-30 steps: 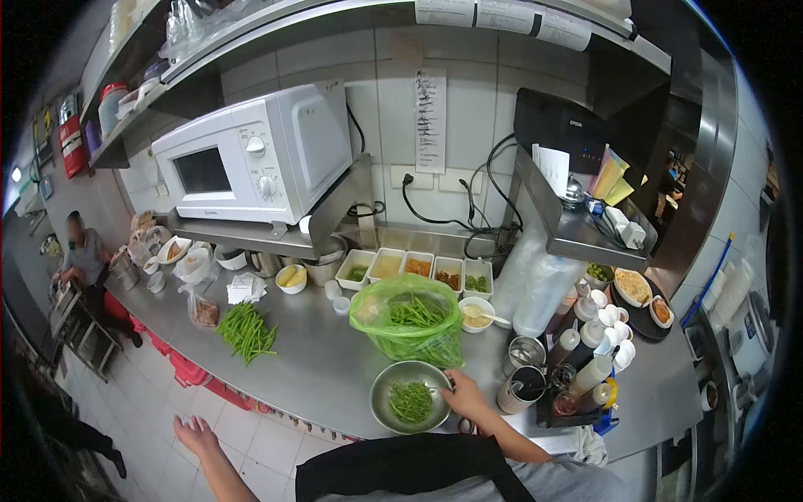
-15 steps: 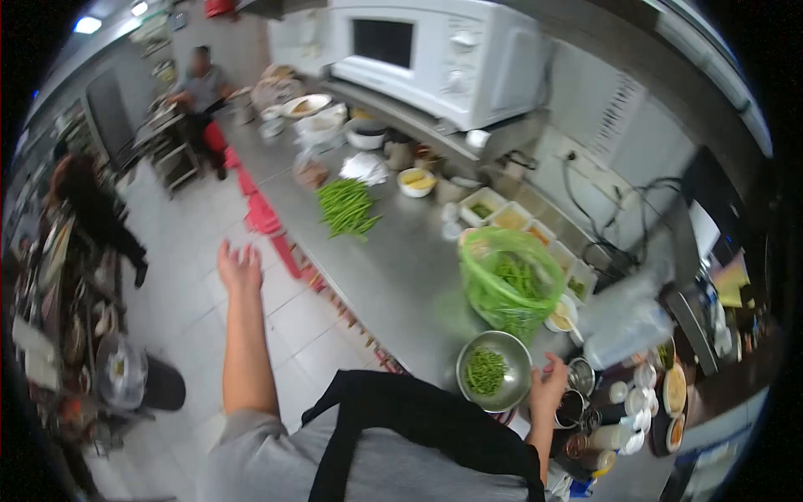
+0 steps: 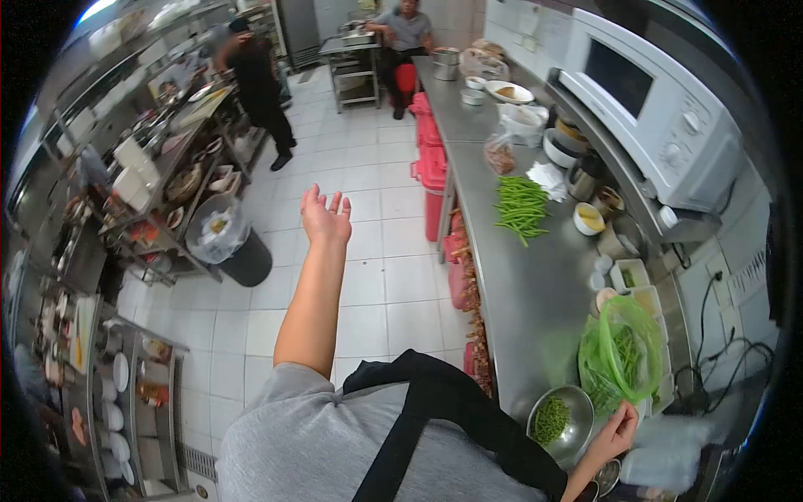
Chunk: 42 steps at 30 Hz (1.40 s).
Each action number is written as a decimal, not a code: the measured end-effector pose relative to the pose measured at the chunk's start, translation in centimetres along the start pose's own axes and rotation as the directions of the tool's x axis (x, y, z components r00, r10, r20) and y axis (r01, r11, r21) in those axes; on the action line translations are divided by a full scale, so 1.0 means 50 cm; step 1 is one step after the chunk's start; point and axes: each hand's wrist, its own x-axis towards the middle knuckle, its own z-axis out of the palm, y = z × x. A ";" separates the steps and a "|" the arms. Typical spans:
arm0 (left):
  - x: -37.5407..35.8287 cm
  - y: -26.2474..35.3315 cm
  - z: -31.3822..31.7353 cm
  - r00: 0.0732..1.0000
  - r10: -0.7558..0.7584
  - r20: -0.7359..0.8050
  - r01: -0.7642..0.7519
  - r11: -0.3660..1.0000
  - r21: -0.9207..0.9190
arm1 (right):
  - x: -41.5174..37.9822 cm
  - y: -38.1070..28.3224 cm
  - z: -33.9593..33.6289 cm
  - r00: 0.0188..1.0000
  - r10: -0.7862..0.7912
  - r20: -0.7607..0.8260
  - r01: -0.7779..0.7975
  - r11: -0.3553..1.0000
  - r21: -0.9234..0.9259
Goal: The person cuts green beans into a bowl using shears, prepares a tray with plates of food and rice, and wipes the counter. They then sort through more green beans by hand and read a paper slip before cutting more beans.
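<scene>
By the right fingers [image 3: 620, 420], a translucent bright-green plastic bag [image 3: 593, 358] and round silver metal bowl [image 3: 579, 425]; past the left fingers [image 3: 312, 196], grey-gridded white floor tiles [image 3: 361, 280].

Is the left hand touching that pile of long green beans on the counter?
Apart. The head view shows floor tiles and a strip of bare counter between the left hand and the green beans.

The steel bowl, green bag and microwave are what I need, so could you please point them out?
Steel bowl [image 3: 578, 432]: head view, bare inner wall.
Green bag [image 3: 598, 361]: head view, plastic side wall.
Microwave [image 3: 661, 115]: head view, front face.
</scene>
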 end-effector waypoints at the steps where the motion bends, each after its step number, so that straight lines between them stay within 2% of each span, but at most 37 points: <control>1: 0.004 0.029 -0.014 1.000 0.028 -0.004 -0.028 1.000 -0.012 | 0.006 -0.015 0.012 0.999 -0.008 0.033 0.008 1.000 0.012; 5: -0.001 0.123 -0.050 0.980 0.184 -0.077 -0.186 0.983 -0.013 | 0.018 -0.041 0.062 0.997 -0.026 0.078 0.021 0.998 0.057; 9: 0.006 0.175 -0.066 0.973 0.220 -0.071 -0.223 0.974 -0.042 | 0.013 -0.082 0.100 0.990 0.026 0.137 -0.037 0.996 0.078; 13: 0.064 0.206 -0.084 0.985 0.162 -0.057 -0.167 0.981 -0.101 | 0.000 -0.140 0.153 0.994 -0.038 0.099 0.031 0.997 0.072; 18: 0.135 0.261 -0.079 0.993 0.118 -0.026 -0.120 0.984 -0.130 | -0.037 -0.217 0.256 0.980 -0.048 0.193 0.019 0.988 0.152; 21: 0.169 0.337 -0.081 0.979 0.203 -0.017 -0.204 0.972 -0.114 | -0.065 -0.278 0.346 0.964 -0.044 0.261 -0.005 0.983 0.185; 23: 0.206 0.401 -0.092 0.974 0.225 -0.033 -0.227 0.960 -0.162 | -0.082 -0.313 0.408 0.952 -0.063 0.300 0.012 0.985 0.170; 26: 0.254 0.504 -0.107 0.970 0.243 -0.032 -0.244 0.944 -0.222 | -0.104 -0.368 0.504 0.938 -0.088 0.335 0.001 0.968 0.253; 27: 0.270 0.537 -0.118 0.975 0.224 -0.006 -0.218 0.944 -0.247 | -0.105 -0.373 0.543 0.931 -0.197 0.306 0.129 0.965 0.230; 28: 0.284 0.566 -0.133 0.962 0.272 0.036 -0.260 0.946 -0.195 | -0.103 -0.385 0.577 0.915 -0.296 0.275 0.251 0.950 0.186; 30: 0.308 0.619 -0.170 0.935 0.322 0.146 -0.305 0.944 -0.128 | -0.102 -0.445 0.635 0.911 -0.265 0.315 0.221 0.961 0.169; 31: 0.314 0.637 -0.184 0.918 0.338 0.207 -0.319 0.940 -0.116 | -0.097 -0.477 0.662 0.897 -0.306 0.319 0.266 0.950 0.164; 34: 0.296 0.674 -0.184 0.899 0.408 0.157 -0.399 0.913 -0.087 | -0.058 -0.542 0.741 0.849 -0.405 0.339 0.369 0.914 0.168; 36: 0.300 0.692 -0.194 0.873 0.469 0.135 -0.462 0.883 -0.080 | -0.011 -0.546 0.808 0.819 -0.494 0.290 0.440 0.867 0.234; 37: 0.299 0.692 -0.191 0.851 0.513 0.114 -0.509 0.858 -0.063 | 0.016 -0.539 0.845 0.860 -0.396 0.322 0.289 0.898 0.332; 39: 0.292 0.688 -0.181 0.820 0.568 0.077 -0.564 0.823 -0.061 | 0.076 -0.512 0.930 0.883 -0.211 0.420 -0.031 0.866 0.499; 42: 0.283 0.674 -0.161 0.754 0.652 0.083 -0.653 0.757 -0.012 | 0.193 -0.475 1.084 0.804 -0.088 0.588 -0.368 0.703 0.609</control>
